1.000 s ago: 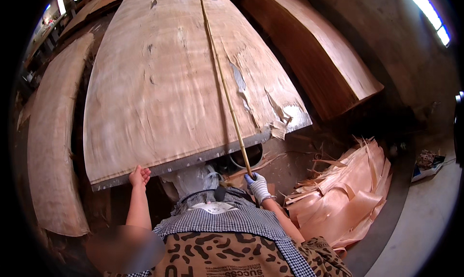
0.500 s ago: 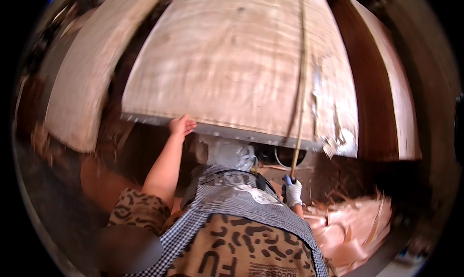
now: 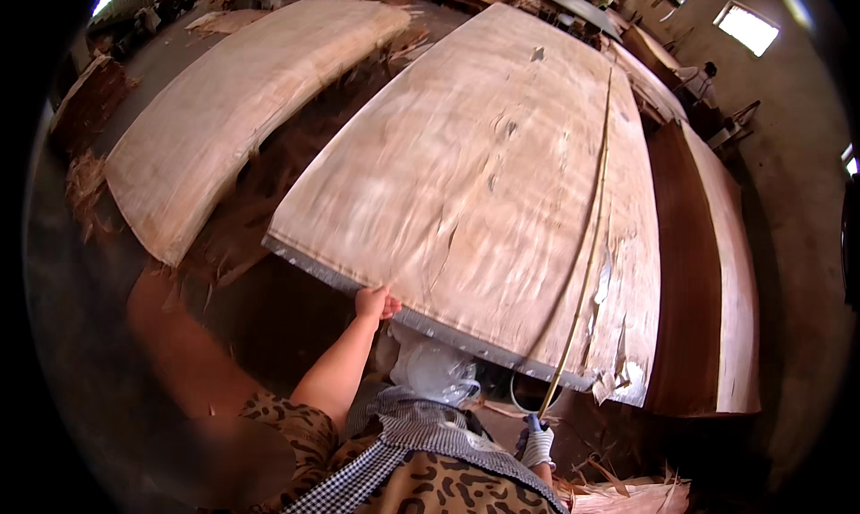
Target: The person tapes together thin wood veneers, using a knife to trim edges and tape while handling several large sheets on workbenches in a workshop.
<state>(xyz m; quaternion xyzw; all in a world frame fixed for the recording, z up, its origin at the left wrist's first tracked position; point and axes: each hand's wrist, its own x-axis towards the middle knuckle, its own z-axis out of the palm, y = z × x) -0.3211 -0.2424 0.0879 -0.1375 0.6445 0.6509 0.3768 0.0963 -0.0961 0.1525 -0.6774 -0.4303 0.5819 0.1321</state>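
Note:
A broad, pale wood veneer sheet (image 3: 466,182) covers the table in front of me, its surface marked by knots, small splits and a torn near right corner. My bare left hand (image 3: 376,303) is closed on the sheet at the table's grey front edge (image 3: 448,335), fingers curled in. In my right hand (image 3: 537,444), which wears a white and blue glove, is the near end of a long thin stick (image 3: 587,272). The stick runs away from me over the right part of the sheet. The right fingers are wrapped round it and partly hidden.
Left of the table lies a stack of pale veneer (image 3: 242,102); at the right stands a reddish-brown stack (image 3: 685,290). Clear plastic (image 3: 430,366) and a round rim (image 3: 528,393) sit under the table edge. Veneer scraps (image 3: 627,496) lie lower right. A person (image 3: 699,84) is far off.
My view has tilted up and turned, bringing the sheet's far end and the room behind into sight. Both hands keep their holds on the sheet's edge and the stick.

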